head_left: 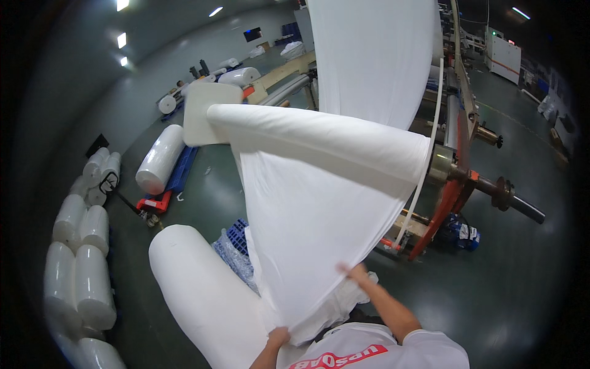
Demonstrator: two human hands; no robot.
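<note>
A wide sheet of white fabric [301,209] hangs from a horizontal white roll [326,132] and narrows toward my body. At its lower end, my left hand [279,336] is closed on the gathered fabric, close to a large white roll [190,277] lying at the lower left. Higher up, my right hand [354,272] is at the sheet's right edge; motion blurs its fingers, so their grip is unclear. Another broad white web [375,55] comes down behind the horizontal roll. A pale rounded board [212,114] stands at that roll's left end.
To the right, a machine frame with an orange-red side plate [442,212] carries a protruding metal shaft [516,203]. A blue motor [461,234] sits low beside it. Several wrapped rolls [77,277] stand along the left. A pallet jack [153,204] is near a wrapped roll [161,158] on a blue pallet.
</note>
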